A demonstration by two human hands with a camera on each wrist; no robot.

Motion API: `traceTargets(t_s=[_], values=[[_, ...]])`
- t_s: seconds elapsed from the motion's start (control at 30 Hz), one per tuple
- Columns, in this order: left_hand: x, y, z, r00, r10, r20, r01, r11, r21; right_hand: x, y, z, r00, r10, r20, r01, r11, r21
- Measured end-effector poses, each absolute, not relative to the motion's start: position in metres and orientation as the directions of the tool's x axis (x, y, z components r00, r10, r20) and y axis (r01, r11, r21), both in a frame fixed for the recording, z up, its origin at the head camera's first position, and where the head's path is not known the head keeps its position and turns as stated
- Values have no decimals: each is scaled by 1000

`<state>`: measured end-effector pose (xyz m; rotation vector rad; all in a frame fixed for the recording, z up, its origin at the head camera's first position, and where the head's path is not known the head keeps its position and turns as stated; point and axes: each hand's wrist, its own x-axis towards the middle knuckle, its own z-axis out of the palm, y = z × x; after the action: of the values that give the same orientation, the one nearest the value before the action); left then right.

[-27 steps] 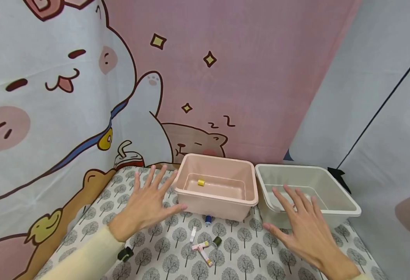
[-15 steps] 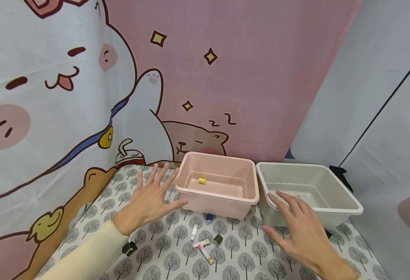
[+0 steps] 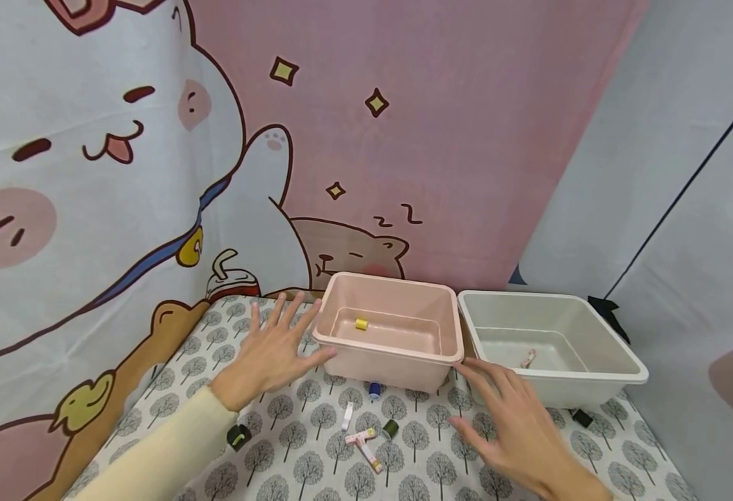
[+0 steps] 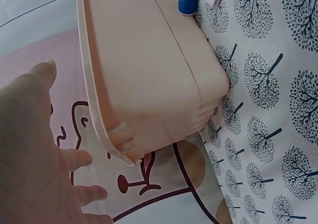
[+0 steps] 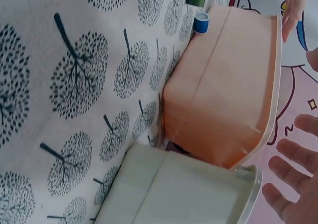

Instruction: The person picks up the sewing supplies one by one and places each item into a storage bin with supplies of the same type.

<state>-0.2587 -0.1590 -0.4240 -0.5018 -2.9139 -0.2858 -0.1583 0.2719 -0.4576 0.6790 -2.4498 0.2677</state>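
Between the two hands, head view: a green thread spool [image 3: 390, 429] lies on the tree-print cloth [image 3: 279, 445], left of the right hand [image 3: 510, 428], which appears nearer; its long axis is slanted. The left hand [image 3: 272, 358] is beside the pink bin [image 3: 384, 364]. Both hands: fingers spread, holding nothing. Left wrist view: fingers apart from the bin's rim. Right wrist view: fingers slightly bent, apart; spool beyond the blue thread spool [image 5: 201, 23].

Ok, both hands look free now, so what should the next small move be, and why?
I'd probably lower the right hand toward the green spool: that hand looks empty, the spool lies loose on the tree-print cloth, and the pink bin already holds a yellow spool, which suggests spools go there.
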Motion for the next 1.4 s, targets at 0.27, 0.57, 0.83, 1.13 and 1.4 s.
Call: traceTargets(t_s=[0.27,0.57,0.83,1.13,1.4], values=[[-265,-159,-428,-931,307,199,343,921,184,-160,261,-462,-686,-442,578,-567,823,-44],[-274,-156,-433,-933,308,186,344,915,212,-164,252,-469,-694,-476,540,-591,805,-49],[-281,-151,-434,-932,310,187,347,913,216,-167,242,-478,-718,-496,488,-601,795,-77],[-290,-147,-436,-932,318,171,352,907,232,-172,229,-486,-727,-531,435,-622,778,-89],[-294,-146,-437,-932,322,165,354,905,235,-176,217,-492,-691,-583,428,-674,733,-90]])
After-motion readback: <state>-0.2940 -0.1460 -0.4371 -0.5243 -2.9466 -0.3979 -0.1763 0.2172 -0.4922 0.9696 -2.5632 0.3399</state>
